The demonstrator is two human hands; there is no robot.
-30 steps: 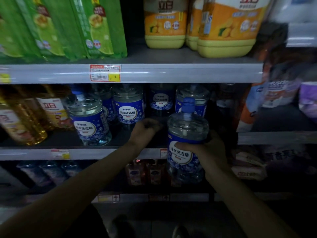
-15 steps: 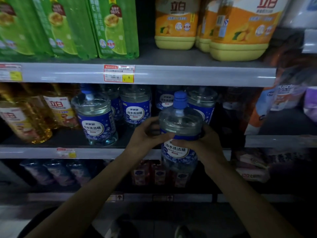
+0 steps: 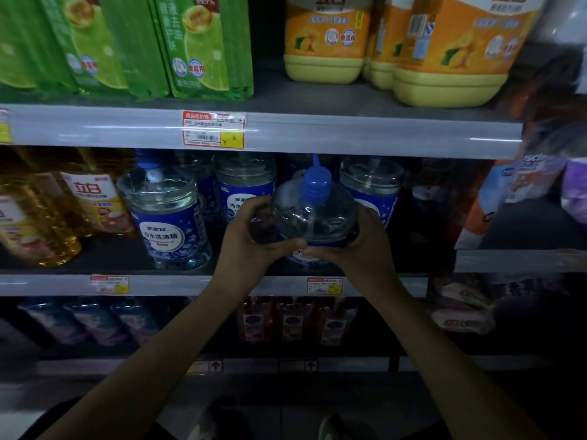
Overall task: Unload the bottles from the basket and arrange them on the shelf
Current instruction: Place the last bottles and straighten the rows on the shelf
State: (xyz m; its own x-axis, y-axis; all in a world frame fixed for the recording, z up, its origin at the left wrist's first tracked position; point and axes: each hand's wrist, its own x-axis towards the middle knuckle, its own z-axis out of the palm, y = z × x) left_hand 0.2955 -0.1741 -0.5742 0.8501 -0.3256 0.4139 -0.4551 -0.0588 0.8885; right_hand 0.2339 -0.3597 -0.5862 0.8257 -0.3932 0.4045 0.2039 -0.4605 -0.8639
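Dim shop aisle, tiered grey shelving (image 3: 349,134)
Price tags (image 3: 213,131) sit on the pale rail fronts; green pouches (image 3: 203,49) and orange-yellow jugs (image 3: 324,39) stand on the top tier, amber bottles (image 3: 38,223) left on the middle one; grey floor (image 3: 286,404) lies in shadow below.

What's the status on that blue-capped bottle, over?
Both the left hand and right hand grip the blue-capped bottle. At the middle shelf front. Close behind: matching bottles, tight gap.

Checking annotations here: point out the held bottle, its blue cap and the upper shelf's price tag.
held bottle (image 3: 313,219), head view, clear shoulder.
blue cap (image 3: 316,185), head view, cap's side.
price tag (image 3: 213,130), head view, label's middle.
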